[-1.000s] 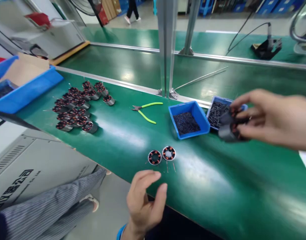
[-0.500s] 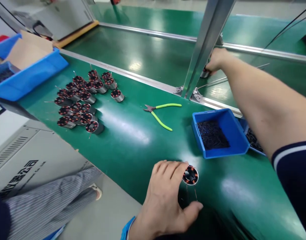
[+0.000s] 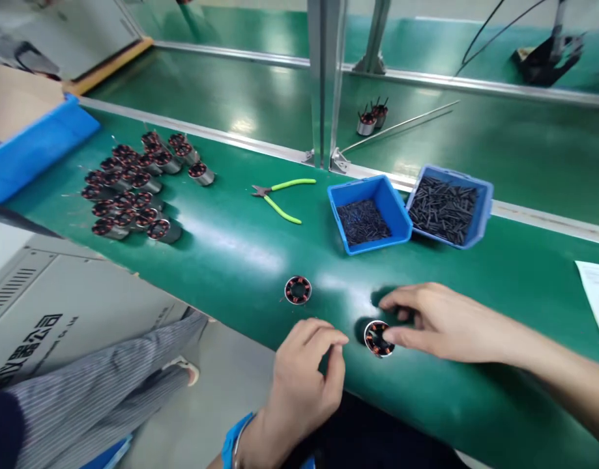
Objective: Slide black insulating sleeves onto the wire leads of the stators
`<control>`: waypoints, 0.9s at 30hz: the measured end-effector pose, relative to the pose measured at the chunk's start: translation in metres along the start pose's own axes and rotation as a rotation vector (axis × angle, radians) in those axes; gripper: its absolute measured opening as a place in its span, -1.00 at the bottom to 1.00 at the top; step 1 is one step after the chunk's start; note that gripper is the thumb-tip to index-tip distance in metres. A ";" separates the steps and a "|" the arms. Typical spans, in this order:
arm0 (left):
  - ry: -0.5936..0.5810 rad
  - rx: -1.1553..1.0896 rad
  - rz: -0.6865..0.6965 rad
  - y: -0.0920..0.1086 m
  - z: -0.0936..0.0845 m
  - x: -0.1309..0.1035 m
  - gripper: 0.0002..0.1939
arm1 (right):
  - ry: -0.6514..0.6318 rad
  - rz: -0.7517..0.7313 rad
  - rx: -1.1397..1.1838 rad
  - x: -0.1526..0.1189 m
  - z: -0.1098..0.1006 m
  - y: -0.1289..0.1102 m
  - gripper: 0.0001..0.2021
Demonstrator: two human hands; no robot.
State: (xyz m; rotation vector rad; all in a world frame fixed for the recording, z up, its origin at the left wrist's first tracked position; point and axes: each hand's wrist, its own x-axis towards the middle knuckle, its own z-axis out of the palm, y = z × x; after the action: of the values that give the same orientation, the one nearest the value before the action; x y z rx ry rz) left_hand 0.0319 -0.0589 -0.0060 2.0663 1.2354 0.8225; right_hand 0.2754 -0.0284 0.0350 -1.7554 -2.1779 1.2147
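Note:
Near the bench's front edge stands a motor stator (image 3: 367, 340), a steel ring with copper windings. My right hand (image 3: 438, 324) is beside it, thumb tip over its rim and fingers apart beyond it. A second stator (image 3: 298, 277) stands to the left, farther in, with thin wire ends at its side. Just in front of it my left hand (image 3: 299, 374) hovers with fingers curled, thumb and index tips together. Whether something small is pinched there is hidden. Two stators (image 3: 365, 126) with dark upright leads stand behind the metal frame.
Green-handled cutters (image 3: 284, 185) lie open mid-bench. Two blue bins (image 3: 401, 225) (image 3: 485, 202) hold short black tubes. Several stators (image 3: 164, 231) cluster at left, by a larger blue bin (image 3: 45, 153). A metal post (image 3: 323, 85) rises at the back; a paper sheet (image 3: 595, 299) lies right.
My right hand has come back from behind the frame to a stator at the front. My left hand has left the stator it was at and curled its fingers. The view has shifted right.

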 end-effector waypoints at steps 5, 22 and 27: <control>-0.240 -0.134 -0.174 0.007 0.022 0.000 -0.62 | 0.012 0.011 0.344 0.008 0.037 0.017 -0.64; -0.115 -0.442 -0.398 0.010 0.049 0.025 -0.51 | 0.754 -0.022 -0.360 0.049 -0.073 0.063 -0.75; -0.227 -0.333 -0.301 0.011 0.045 0.044 -0.55 | 0.496 0.062 -0.646 0.085 -0.096 0.092 -0.67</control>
State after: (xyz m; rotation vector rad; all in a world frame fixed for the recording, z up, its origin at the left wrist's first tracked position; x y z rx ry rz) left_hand 0.0887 -0.0309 -0.0171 1.6093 1.1580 0.5888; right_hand 0.3689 0.0958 0.0096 -2.0435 -2.3284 0.0116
